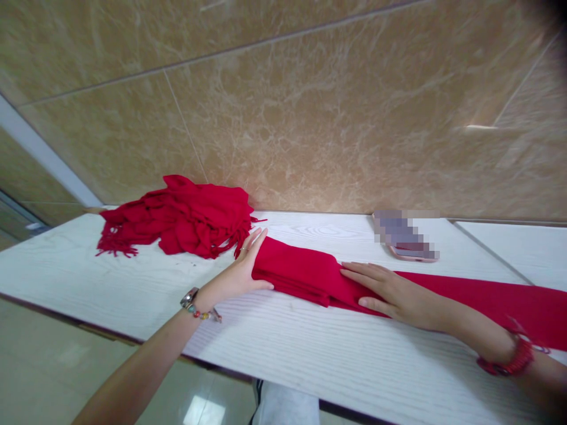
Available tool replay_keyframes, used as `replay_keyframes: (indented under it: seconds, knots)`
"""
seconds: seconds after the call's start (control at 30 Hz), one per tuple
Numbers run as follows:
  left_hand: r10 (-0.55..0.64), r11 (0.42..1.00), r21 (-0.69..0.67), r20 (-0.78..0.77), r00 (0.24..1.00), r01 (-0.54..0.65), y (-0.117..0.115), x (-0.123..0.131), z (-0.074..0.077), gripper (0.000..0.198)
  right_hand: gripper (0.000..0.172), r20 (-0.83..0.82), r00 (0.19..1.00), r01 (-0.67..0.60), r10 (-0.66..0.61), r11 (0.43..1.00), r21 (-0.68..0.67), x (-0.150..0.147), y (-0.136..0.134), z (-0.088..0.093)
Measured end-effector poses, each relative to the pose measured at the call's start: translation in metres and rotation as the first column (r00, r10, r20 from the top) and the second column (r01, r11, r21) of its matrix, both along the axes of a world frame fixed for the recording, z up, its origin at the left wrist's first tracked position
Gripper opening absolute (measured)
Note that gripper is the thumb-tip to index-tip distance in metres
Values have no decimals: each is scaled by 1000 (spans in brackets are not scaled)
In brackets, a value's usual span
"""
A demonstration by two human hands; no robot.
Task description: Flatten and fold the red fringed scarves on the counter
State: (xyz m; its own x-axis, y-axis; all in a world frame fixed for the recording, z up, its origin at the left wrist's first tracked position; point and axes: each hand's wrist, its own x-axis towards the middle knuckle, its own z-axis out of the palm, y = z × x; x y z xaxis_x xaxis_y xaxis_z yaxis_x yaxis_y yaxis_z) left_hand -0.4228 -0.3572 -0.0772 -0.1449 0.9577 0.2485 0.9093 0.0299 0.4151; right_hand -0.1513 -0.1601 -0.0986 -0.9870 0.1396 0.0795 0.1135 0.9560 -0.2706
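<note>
A long red scarf point(296, 268) lies along the white table, its left part folded into a layered flat bundle and the rest running out past the right edge of the view. My left hand point(248, 265) rests against the bundle's left end, fingers stretched up along it and thumb apart at the near corner. Flat on the strip, just right of the folded part, lies my right hand point(390, 289) with fingers extended. Neither hand is closed around the cloth. A crumpled red fringed scarf point(186, 218) is heaped to the left, beyond my left hand.
A phone point(403, 236), partly blurred out, lies near the wall behind my right hand. The tan marbled wall point(319, 118) borders the far side of the white table point(310, 348). A seam crosses the tabletop at the right. Tiled floor point(53, 360) shows below the front edge.
</note>
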Motion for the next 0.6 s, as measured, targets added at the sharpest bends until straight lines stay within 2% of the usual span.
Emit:
replay_keyframes:
  seconds: [0.17, 0.33, 0.5, 0.6]
  knots:
    - [-26, 995, 104, 169, 985, 8, 4, -11, -6, 103, 59, 12, 1000, 1, -1, 1000, -12, 0, -2, 3]
    - [-26, 972, 225, 397, 918, -69, 6, -15, -10, 98, 59, 42, 999, 7, -7, 1000, -10, 0, -2, 5]
    - [-84, 939, 328, 518, 852, -107, 8, -14, -5, 94, 58, 22, 1000, -4, 5, 1000, -9, 0, -1, 2]
    - [-108, 912, 388, 536, 837, -131, 10, -10, -4, 95, 57, 6, 1000, -7, 7, 1000, -1, 0, 0, 0]
